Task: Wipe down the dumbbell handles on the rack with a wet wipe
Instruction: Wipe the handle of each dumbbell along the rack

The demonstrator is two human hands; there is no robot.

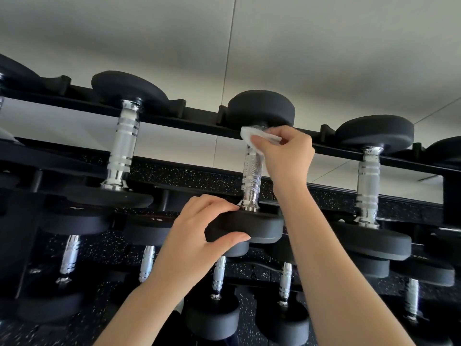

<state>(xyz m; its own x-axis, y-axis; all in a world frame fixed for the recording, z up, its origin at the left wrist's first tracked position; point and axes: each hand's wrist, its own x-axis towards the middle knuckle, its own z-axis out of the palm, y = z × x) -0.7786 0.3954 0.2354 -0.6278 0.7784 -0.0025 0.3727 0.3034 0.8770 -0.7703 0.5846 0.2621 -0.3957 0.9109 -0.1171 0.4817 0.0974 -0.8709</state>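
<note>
A black dumbbell rack point(194, 116) carries rubber-headed dumbbells along its top rail. On the middle dumbbell point(252, 171), the left hand point(199, 236) pinches the near head's edge. The right hand point(287, 153) presses a white wet wipe point(252, 134) against the knurled handle's far end, apparently wrapping it.

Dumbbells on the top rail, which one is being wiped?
The middle black dumbbell: its knurled chrome handle has the white wet wipe pressed on by the right hand.

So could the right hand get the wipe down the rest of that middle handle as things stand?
Probably yes. The right hand holds the wet wipe at the top of the handle, whose knurled length below is bare; the left hand grips only the lower head.
</note>
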